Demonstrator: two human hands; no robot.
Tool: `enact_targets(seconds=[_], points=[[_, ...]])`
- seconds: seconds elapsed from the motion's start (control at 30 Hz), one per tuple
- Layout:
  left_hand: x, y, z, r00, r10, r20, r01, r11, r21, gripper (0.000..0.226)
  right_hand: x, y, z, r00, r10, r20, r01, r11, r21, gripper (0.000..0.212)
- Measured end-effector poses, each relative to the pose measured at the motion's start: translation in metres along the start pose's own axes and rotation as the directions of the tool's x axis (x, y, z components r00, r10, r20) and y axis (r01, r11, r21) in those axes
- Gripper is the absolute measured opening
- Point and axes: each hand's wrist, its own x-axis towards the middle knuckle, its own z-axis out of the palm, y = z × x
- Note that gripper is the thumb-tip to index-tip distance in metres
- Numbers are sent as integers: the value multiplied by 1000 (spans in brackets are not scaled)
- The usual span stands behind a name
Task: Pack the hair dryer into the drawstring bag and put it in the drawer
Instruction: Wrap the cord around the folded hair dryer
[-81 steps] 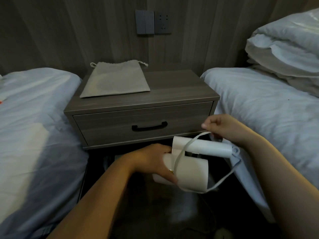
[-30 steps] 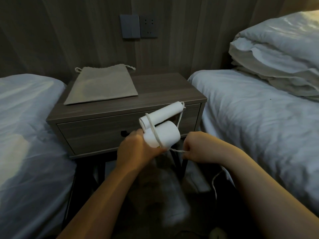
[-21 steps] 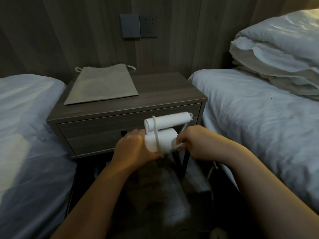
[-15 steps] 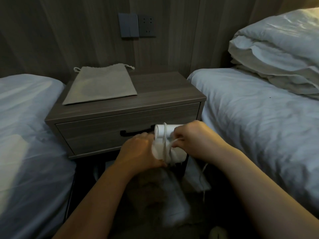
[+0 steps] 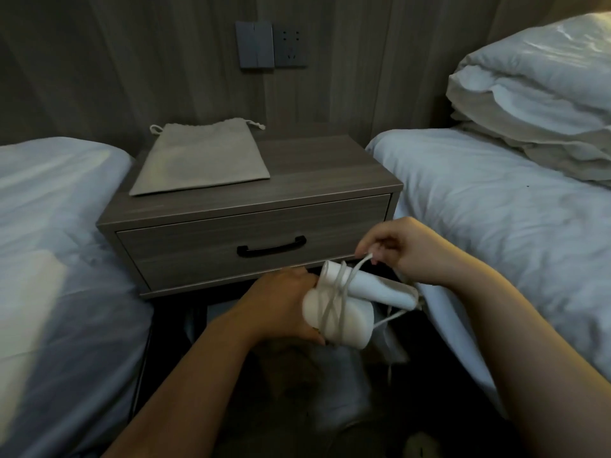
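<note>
- In front of the nightstand (image 5: 330,173), below its drawer (image 5: 198,256), both hands hold the white hair dryer (image 5: 347,322) in the gap between the two beds
- The left hand (image 5: 281,305) grips the rear of the dryer barrel with its fingers curled round it, and supports the barrel from the left
- The right hand (image 5: 406,249) is raised above the folded dryer handle; its fingertips (image 5: 377,241) pinch a loop of the white cord (image 5: 334,302), and the other fingers curl in toward the palm
- The cord crosses the barrel and the folded handle in several turns; one strand runs up to the right-hand pinch, another trails off the right end of the dryer toward the floor
- The drawstring bag (image 5: 201,160) lies flat on the left half of the nightstand top, mouth toward the wall, well apart from both hands
- The drawer is closed; no hand touches its black pull (image 5: 271,247)
- The left bed (image 5: 49,226) and the right bed (image 5: 496,209) flank the nightstand; folded bedding (image 5: 545,77) rests on the right bed; a switch (image 5: 254,44) and a socket (image 5: 291,44) sit on the wall panel above
</note>
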Motion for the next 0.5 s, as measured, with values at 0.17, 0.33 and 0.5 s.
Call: enact_targets(seconds=[0.17, 0.33, 0.5], points=[[-1, 5, -4, 994, 52, 100, -32, 982, -186, 68, 5, 22, -3, 981, 153, -115, -124, 966, 227, 21], [-2, 12, -11, 972, 137, 189, -34, 883, -468, 59, 4, 41, 3, 970, 231, 76, -238, 843, 483, 13], [9, 13, -3, 992, 108, 69, -15, 629, -777, 63, 8, 48, 22, 979, 180, 94, -185, 605, 774, 24]])
